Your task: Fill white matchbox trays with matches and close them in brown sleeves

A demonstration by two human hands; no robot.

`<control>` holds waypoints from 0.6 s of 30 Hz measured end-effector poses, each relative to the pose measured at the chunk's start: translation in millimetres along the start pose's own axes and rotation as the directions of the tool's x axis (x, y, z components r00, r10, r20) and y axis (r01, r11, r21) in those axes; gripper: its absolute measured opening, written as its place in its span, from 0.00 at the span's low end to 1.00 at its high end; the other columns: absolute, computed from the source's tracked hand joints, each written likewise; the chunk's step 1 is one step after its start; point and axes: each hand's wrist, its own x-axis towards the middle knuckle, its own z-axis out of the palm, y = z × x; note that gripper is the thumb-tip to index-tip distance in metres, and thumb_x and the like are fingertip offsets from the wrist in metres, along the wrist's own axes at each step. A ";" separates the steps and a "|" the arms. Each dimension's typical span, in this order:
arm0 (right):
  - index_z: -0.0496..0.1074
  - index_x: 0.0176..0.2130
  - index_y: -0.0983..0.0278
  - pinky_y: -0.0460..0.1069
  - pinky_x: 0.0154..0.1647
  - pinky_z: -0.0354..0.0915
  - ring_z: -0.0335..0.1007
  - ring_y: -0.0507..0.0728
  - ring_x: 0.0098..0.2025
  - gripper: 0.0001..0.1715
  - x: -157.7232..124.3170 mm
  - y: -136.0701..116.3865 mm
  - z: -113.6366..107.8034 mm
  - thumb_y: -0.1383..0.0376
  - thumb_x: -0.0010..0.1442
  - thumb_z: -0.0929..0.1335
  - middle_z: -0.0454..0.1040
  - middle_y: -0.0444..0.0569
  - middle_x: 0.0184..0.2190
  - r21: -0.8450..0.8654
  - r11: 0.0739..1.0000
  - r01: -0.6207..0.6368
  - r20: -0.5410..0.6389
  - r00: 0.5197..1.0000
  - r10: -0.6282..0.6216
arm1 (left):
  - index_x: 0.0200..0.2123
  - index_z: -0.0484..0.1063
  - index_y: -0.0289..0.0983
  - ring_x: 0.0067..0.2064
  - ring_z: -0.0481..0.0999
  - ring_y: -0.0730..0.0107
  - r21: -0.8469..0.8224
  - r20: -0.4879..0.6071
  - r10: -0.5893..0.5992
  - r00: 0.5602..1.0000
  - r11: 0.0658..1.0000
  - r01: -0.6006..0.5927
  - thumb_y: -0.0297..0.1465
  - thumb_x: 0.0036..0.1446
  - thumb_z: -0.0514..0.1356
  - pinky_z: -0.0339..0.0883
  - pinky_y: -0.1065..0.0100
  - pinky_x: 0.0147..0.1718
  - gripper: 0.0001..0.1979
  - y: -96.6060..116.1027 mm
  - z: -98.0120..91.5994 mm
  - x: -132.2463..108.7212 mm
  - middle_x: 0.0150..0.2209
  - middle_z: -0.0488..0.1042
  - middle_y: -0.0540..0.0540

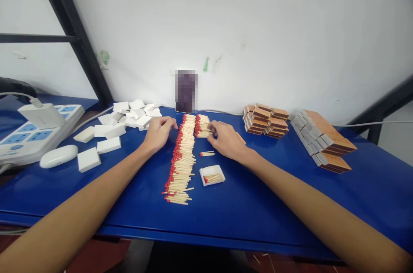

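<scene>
A long row of red-tipped matches [183,152] lies down the middle of the blue table, heads to the left. Beside its far end is a shorter row of matches [201,126]. My right hand [227,137] is at the stick ends of this short row, thumb and forefinger apart and seemingly touching it. My left hand [159,133] rests just left of the long row with its fingers curled in; nothing shows in them. Several loose matches [207,153] lie below the short row. Nearer me, a white matchbox tray [220,181] holds several matches.
White matchbox trays [108,130] are heaped at the left. Stacked orange matchboxes [266,120] and a bigger matchbox stack [325,139] stand at the right. A power strip [41,133] and white oval case [59,156] lie far left. A phone [186,91] leans on the wall.
</scene>
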 end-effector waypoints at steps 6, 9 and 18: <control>0.69 0.42 0.65 0.48 0.36 0.59 0.66 0.54 0.32 0.14 3.2 7.8 9.3 0.74 0.55 0.62 0.73 0.49 0.34 0.027 0.999 0.047 -0.028 0.999 -0.046 | 0.20 0.70 0.36 0.19 0.53 0.76 0.001 -0.002 0.006 1.000 1.000 -0.006 0.40 0.52 0.54 0.45 0.69 0.20 0.16 -0.2 -0.2 0.8 0.15 0.54 0.54; 0.70 0.41 0.65 0.48 0.37 0.59 0.66 0.54 0.32 0.13 4.3 10.0 12.0 0.74 0.56 0.63 0.73 0.49 0.33 0.047 0.997 0.055 -0.039 0.998 -0.053 | 0.19 0.70 0.36 0.19 0.52 0.76 0.003 -0.004 0.007 1.000 1.000 -0.007 0.40 0.52 0.54 0.45 0.69 0.20 0.16 0.0 -0.2 1.1 0.15 0.54 0.54; 0.72 0.39 0.66 0.48 0.38 0.61 0.68 0.54 0.32 0.12 3.8 9.3 11.7 0.74 0.57 0.63 0.74 0.49 0.31 0.074 0.995 0.062 -0.074 0.996 -0.056 | 0.20 0.70 0.36 0.18 0.52 0.76 0.002 0.004 0.005 1.000 1.000 -0.005 0.40 0.52 0.54 0.44 0.69 0.20 0.17 -1.7 -0.1 1.6 0.15 0.53 0.54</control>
